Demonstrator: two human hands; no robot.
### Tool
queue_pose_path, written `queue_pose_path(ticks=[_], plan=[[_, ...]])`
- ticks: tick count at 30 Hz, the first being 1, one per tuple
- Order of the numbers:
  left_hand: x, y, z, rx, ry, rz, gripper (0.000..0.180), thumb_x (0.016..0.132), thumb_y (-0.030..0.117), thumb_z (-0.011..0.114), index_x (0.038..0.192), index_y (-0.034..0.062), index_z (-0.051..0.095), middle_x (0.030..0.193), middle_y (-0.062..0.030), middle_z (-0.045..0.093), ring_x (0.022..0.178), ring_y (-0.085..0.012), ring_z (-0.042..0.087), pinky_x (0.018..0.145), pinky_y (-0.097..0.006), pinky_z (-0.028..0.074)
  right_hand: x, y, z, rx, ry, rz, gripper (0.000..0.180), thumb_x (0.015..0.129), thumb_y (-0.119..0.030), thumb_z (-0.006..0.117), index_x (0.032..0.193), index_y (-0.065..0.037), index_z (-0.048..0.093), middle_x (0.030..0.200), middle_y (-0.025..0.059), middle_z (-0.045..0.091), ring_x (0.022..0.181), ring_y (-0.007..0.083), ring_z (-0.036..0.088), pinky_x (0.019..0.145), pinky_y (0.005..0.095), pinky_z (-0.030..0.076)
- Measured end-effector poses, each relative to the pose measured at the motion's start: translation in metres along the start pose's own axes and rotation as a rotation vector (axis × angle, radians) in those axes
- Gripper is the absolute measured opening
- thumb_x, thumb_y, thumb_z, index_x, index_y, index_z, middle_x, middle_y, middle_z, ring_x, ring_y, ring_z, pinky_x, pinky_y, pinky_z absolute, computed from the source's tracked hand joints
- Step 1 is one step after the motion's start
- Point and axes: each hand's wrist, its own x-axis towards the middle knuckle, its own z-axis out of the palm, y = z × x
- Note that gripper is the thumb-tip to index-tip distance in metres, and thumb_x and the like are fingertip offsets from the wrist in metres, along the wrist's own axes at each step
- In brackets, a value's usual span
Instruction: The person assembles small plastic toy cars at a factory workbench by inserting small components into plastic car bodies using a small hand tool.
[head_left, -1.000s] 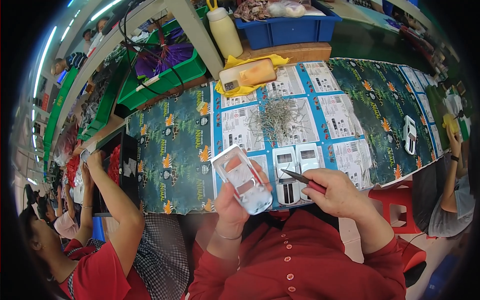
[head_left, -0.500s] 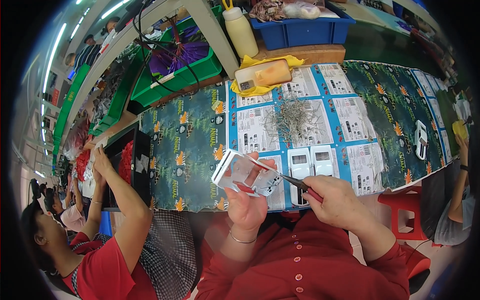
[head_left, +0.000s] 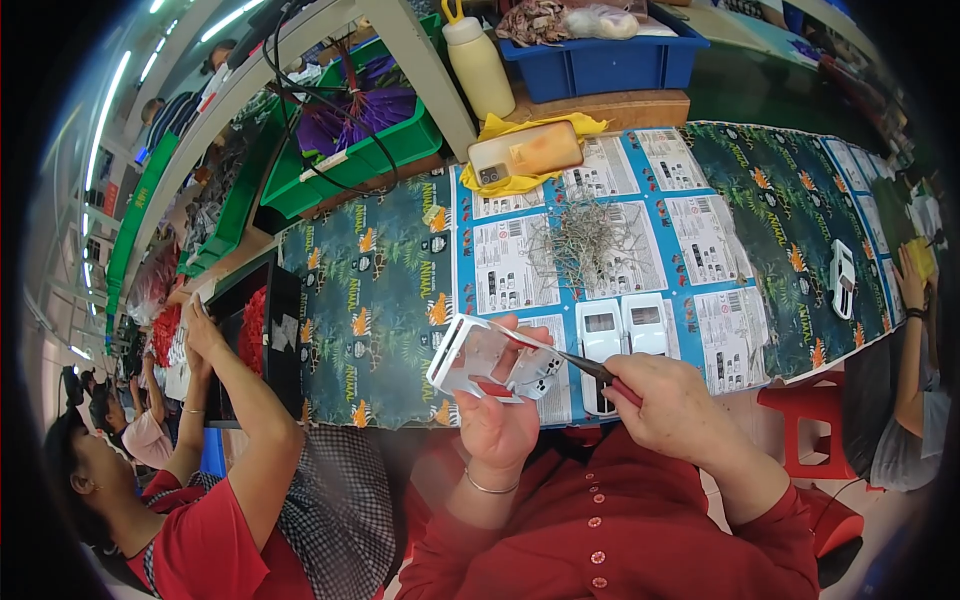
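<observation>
Far left of frame, a co-worker's hands (head_left: 200, 330) work at a black box with red inside (head_left: 262, 335); not mine. Centre, my left hand (head_left: 505, 425) is clenched around the white toy car body (head_left: 490, 360), thumb up on its right edge. Since a second ago I have tipped the car from near-upright to lying flat, underside open toward me, and it now sits lower centre of the frame, just above my chest. Right of it, my right hand (head_left: 675, 405) is clamped on the red-handled tweezers (head_left: 580, 362); the tips have moved in from beside the shell and now reach over its inner face, so I judge I am mid-fitting a small part. I cannot tell whether the tips grip anything. Above, the pile of thin metal pins (head_left: 590, 240) lies on the table (head_left: 385, 320). Two more white car bodies (head_left: 625, 325) lie just right of the tweezers.
</observation>
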Motion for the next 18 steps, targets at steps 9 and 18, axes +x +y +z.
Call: queue_pose_path(ticks=[9,18], plan=[[-0.001,-0.002,0.002,-0.016,-0.003,0.001,0.069,0.087,0.045,0.060,0.142,0.0193,0.028,0.133,-0.0196,0.043,0.111,-0.0397,0.054,0.095,-0.056,0.044,0.000,0.001,0.002,-0.001,-0.034,0.001,0.015,0.080,-0.012,0.063,0.091,-0.004,0.057,0.074,0.0138,0.061,0.068,0.0334,0.061,0.059,0.0424,0.048],[0.004,-0.005,0.008,0.104,0.214,-0.078,0.078,0.073,-0.021,0.040,0.140,0.0124,0.021,0.130,-0.0196,0.042,0.109,-0.0318,0.057,0.093,-0.050,0.049,-0.001,0.001,0.011,-0.022,-0.034,-0.016,0.015,0.081,-0.013,0.062,0.091,-0.003,0.056,0.075,0.0135,0.062,0.067,0.0333,0.062,0.059,0.0420,0.049]])
